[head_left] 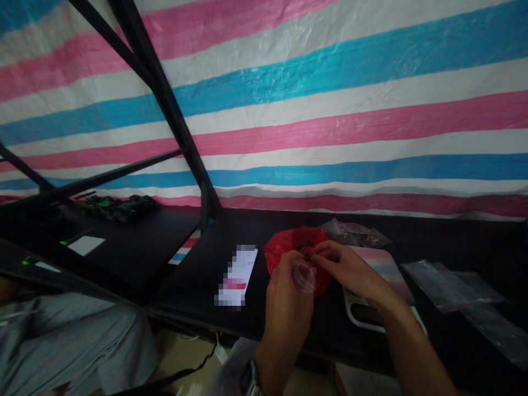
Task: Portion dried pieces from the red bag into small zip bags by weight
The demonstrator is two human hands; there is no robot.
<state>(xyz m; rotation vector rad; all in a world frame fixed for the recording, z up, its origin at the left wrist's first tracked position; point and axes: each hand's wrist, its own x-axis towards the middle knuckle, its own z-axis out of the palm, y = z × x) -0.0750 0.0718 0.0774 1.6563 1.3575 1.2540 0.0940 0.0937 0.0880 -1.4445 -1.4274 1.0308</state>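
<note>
A red plastic bag (277, 248) stands on the black table with its mouth spread, and small dark pieces (306, 252) show inside. Over its near side, my left hand (285, 280) has its fingers closed on a small clear plastic bag (305, 278). My right hand (344, 265) reaches in from the right; its fingertips are pinched together at the dark pieces, close to the left fingertips. Whether a piece is between them is too small to tell. Just right of the hands lies a white kitchen scale (385, 267) with a shiny top, partly covered by my right forearm.
Filled clear bags (358, 234) lie behind the scale. Flat clear bags (449, 286) are at the right. A pale, phone-like slab (239, 275), partly blurred out, lies left. A black metal frame (177, 126) rises before striped sheeting; a person's grey clothing (78, 341) shows lower left.
</note>
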